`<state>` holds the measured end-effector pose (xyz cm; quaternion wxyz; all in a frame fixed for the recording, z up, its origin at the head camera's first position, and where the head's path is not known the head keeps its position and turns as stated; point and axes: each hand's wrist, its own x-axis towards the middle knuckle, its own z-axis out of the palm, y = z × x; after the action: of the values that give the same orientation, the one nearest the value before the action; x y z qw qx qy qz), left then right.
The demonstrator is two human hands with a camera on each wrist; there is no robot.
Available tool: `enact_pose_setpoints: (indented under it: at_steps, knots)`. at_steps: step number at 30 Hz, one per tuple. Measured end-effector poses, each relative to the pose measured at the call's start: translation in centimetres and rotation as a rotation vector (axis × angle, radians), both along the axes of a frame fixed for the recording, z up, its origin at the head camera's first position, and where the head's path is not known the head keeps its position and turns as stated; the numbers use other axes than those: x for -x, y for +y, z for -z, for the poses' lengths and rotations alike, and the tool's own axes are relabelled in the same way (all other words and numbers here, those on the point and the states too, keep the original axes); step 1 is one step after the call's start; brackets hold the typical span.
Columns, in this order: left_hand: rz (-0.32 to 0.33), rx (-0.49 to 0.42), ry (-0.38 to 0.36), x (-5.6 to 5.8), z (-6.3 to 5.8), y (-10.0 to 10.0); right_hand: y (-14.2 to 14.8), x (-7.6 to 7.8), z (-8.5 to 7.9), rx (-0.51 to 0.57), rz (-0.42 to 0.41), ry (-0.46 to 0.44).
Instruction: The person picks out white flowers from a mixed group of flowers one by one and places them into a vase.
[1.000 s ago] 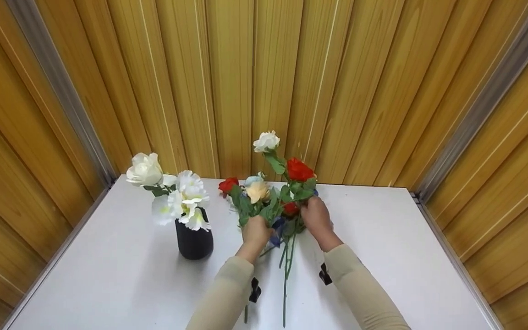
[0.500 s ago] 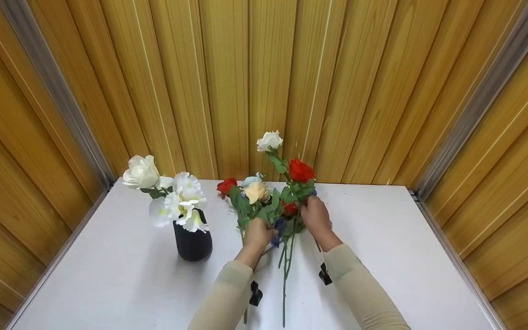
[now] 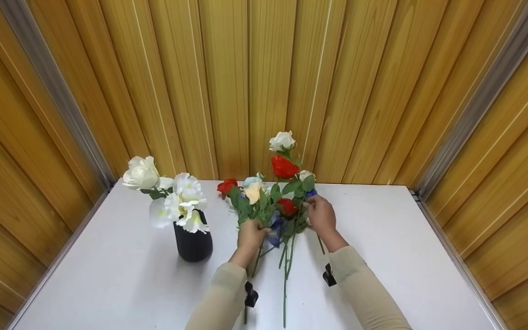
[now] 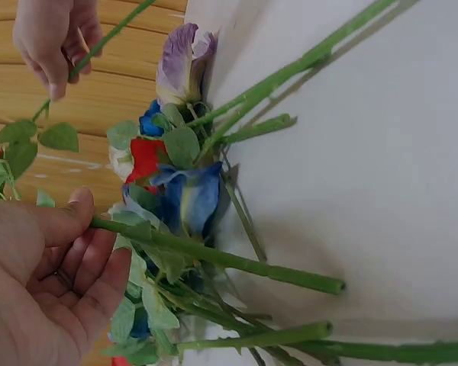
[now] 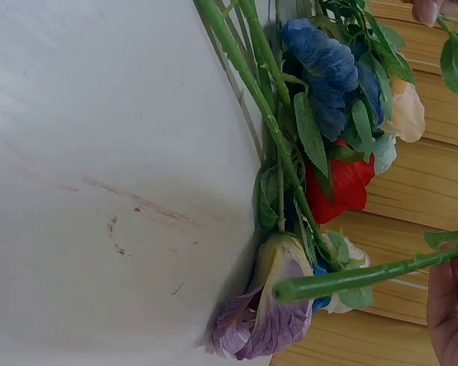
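Observation:
My left hand (image 3: 251, 232) grips a green stem (image 4: 214, 259) between thumb and fingers; it carries a cream flower (image 3: 252, 192) and leaves. My right hand (image 3: 321, 214) pinches another stem (image 5: 366, 279), held upright, with a white rose (image 3: 282, 140) on top and a red rose (image 3: 284, 167) below it. Between the hands, a pile of loose flowers (image 3: 287, 217) in red, blue and purple lies on the white table (image 3: 383, 238), their stems pointing toward me. In the left wrist view my left hand (image 4: 46, 290) is low on the left and my right hand (image 4: 57, 38) is at the top.
A black vase (image 3: 194, 243) holding white flowers (image 3: 172, 195) stands on the table left of my hands. Wooden panel walls (image 3: 227, 82) close in the table at the back and both sides.
The stem in my right hand has swung upright and slightly right, so the red rose now sits under the white one. My left hand has drawn slightly toward me.

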<state>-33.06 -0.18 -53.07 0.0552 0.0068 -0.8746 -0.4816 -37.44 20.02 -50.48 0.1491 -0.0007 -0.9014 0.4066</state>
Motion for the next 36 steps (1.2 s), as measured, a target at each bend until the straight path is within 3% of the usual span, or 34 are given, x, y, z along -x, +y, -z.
enact_pose_setpoints:
  at_steps: [9,15,21,27,36]
  knots:
    - [0.021,-0.057,0.006,0.0,1.0,-0.7,1.2,0.0,0.3,-0.003,0.050,-0.017]
    - [-0.019,-0.050,0.019,-0.1,1.6,-1.0,1.7,0.0,0.4,0.012,0.068,-0.037]
    - [-0.034,-0.061,-0.047,0.2,2.6,-1.5,1.8,-0.3,0.2,0.026,0.066,-0.025]
    - [-0.038,-0.070,-0.101,0.0,2.7,-2.1,1.3,-0.5,-0.2,0.076,0.038,-0.015]
    - [-0.067,-0.072,-0.114,-0.5,3.2,-2.1,0.8,-0.6,-0.4,0.097,0.019,0.024]
